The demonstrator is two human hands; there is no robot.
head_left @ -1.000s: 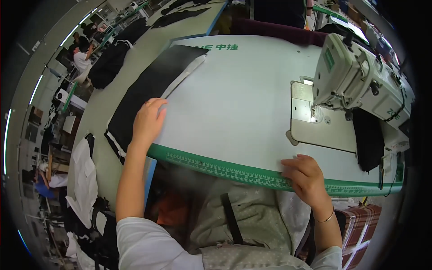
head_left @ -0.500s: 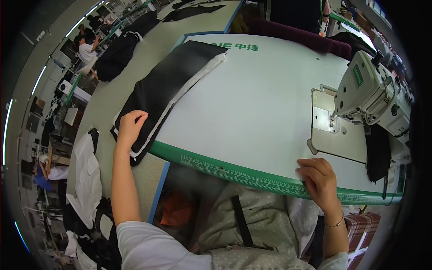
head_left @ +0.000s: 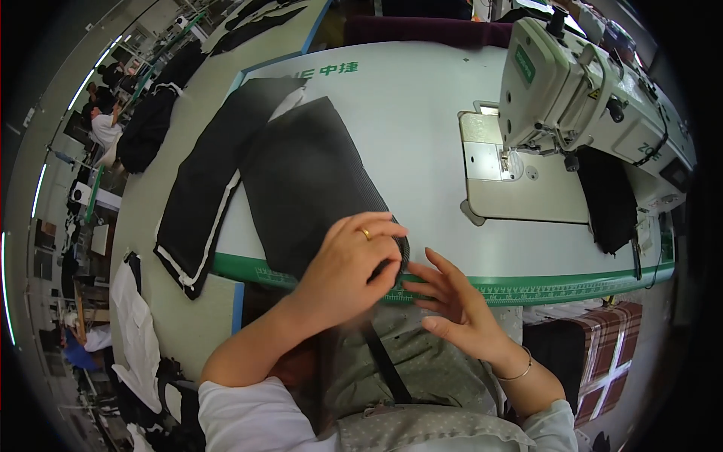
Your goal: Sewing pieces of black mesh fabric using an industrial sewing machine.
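My left hand [head_left: 350, 256], with a ring on one finger, is closed on the near right corner of a black fabric piece [head_left: 301, 169]. Fine ribbing runs down that piece's right edge, and its far part lies flat over the white tabletop. Just right of the corner, my right hand [head_left: 463, 313] has its fingers spread and holds nothing. To the left lies a longer black fabric panel [head_left: 203, 177] with a white strip along its edge, partly covered by the ribbed piece.
At the right stands a white sewing machine [head_left: 542, 90] with a metal bed plate [head_left: 527, 188]. A green ruler edge [head_left: 542, 286] borders the table's front. Dark cloth [head_left: 606, 200] hangs beside the machine. A white cloth [head_left: 139, 324] lies at the left, and a purple cloth roll [head_left: 429, 32] lies behind.
My left hand has moved right from the long panel, and a ribbed black piece now lies partly over it. My right hand has come left and its fingers have spread. The view has shifted right.
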